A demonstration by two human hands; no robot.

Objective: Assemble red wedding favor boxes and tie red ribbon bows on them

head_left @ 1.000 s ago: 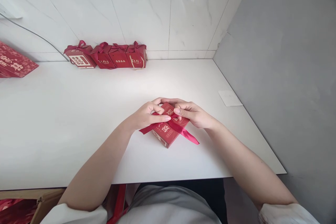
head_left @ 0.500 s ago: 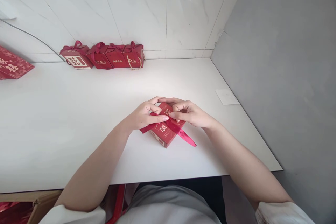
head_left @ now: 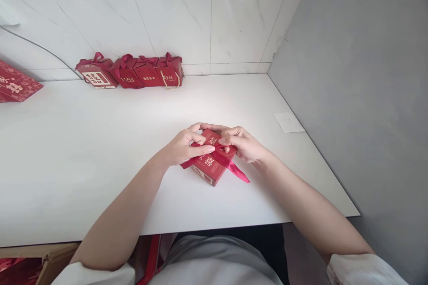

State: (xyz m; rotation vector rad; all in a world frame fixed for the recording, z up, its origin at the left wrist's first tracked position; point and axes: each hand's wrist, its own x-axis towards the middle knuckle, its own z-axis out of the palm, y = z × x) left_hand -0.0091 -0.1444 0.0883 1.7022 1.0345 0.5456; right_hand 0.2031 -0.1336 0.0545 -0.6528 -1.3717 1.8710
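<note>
Box between left hand and right hand, near the table's front edge.
Behind, leftward, four boxes stand along the wall; farther left, a package; right, a sheet; below the front-left edge, a carton.

Indoor work corner, whether in a home or a small workshop is unclear, with a white table against a marbled tile wall, ribbon-tied red boxes along it and an open cardboard carton lower down
</note>
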